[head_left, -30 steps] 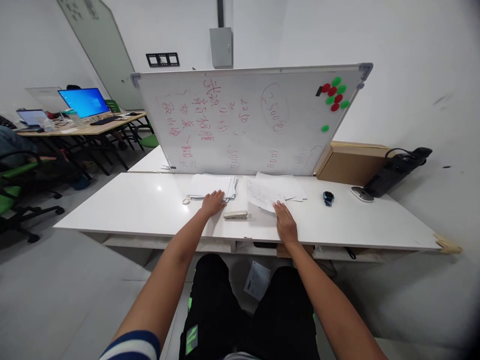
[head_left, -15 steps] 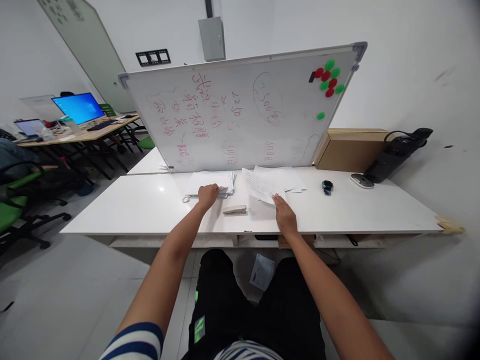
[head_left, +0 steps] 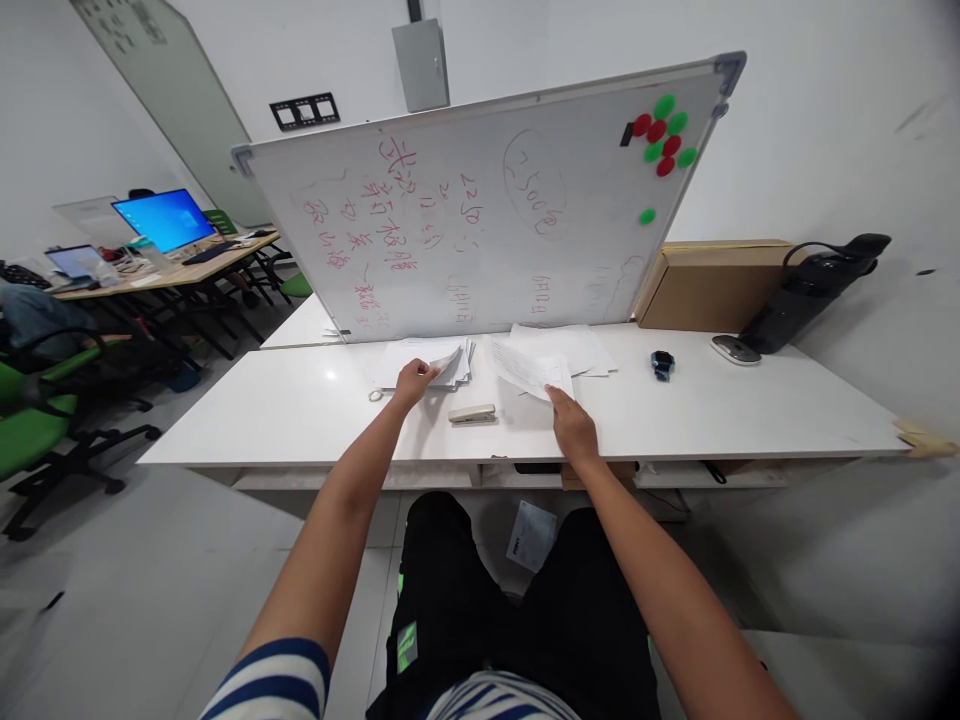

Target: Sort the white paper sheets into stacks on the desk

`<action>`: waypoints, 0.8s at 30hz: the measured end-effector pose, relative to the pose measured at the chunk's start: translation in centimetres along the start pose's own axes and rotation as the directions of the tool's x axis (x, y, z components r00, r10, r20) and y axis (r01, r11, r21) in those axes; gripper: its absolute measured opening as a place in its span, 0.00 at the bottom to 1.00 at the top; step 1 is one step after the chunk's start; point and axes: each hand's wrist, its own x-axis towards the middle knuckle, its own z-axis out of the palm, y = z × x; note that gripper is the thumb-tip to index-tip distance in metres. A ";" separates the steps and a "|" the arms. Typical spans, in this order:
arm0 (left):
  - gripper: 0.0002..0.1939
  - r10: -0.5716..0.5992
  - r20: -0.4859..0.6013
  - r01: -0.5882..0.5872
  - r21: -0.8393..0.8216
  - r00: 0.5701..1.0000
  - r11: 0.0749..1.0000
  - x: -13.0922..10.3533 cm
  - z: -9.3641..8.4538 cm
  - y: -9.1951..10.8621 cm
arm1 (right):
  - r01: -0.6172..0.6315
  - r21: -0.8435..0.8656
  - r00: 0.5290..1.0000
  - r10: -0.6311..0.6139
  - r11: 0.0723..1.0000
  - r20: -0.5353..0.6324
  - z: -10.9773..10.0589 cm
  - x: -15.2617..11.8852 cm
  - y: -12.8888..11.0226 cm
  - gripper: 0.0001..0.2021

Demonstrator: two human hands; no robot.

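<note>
At the stack of papers (head_left: 397, 358) on the white desk, my left hand (head_left: 415, 382) pinches the lifted corner of a sheet of paper (head_left: 448, 362). My right hand (head_left: 573, 424) grips another paper (head_left: 525, 370) by its near right edge, tilted up off the desk. Behind that one, more loose papers (head_left: 589, 350) lie against the foot of the whiteboard. A light-coloured stapler (head_left: 472, 414) rests on the desk between my hands. Beside the left stack lies a small white ring-shaped item (head_left: 376, 396).
A whiteboard (head_left: 480, 220) with red writing and round magnets leans at the back. To the right are a watch (head_left: 662, 365), a computer mouse (head_left: 736, 349), a cardboard box (head_left: 712, 290) and a black bottle (head_left: 814, 295). At far left, a person's arm shows near green chairs (head_left: 37, 420).
My left hand has raised the sheet's corner higher and bent it further. My right hand still holds its paper, lowered slightly. The view has shifted a little.
</note>
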 end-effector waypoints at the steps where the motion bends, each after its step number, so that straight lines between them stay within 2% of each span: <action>1: 0.14 -0.002 0.018 0.002 -0.010 1.000 1.000 0.0 0.1 -0.1 | 0.000 -0.001 1.000 0.000 1.000 0.002 0.0 0.0 0.0 0.23; 5: 0.14 0.005 0.089 -0.008 0.032 0.996 0.999 0.0 0.3 0.0 | 0.007 -0.015 1.000 -0.007 1.000 0.002 0.0 0.0 0.0 0.22; 12: 0.11 0.080 0.238 -0.150 0.291 0.968 0.945 -0.3 -0.1 0.8 | 0.011 -0.037 1.000 -0.011 0.999 -0.012 0.1 0.0 0.0 0.21; 19: 0.13 0.078 0.117 -0.114 0.347 0.990 0.931 -0.1 -1.1 2.0 | 0.004 -0.044 1.000 -0.004 0.999 0.000 0.1 0.1 -0.1 0.21; 24: 0.17 0.112 -0.038 -0.094 0.315 0.993 0.944 -0.8 -2.3 3.6 | 0.004 -0.041 1.000 -0.003 0.999 0.016 0.0 0.2 -0.2 0.22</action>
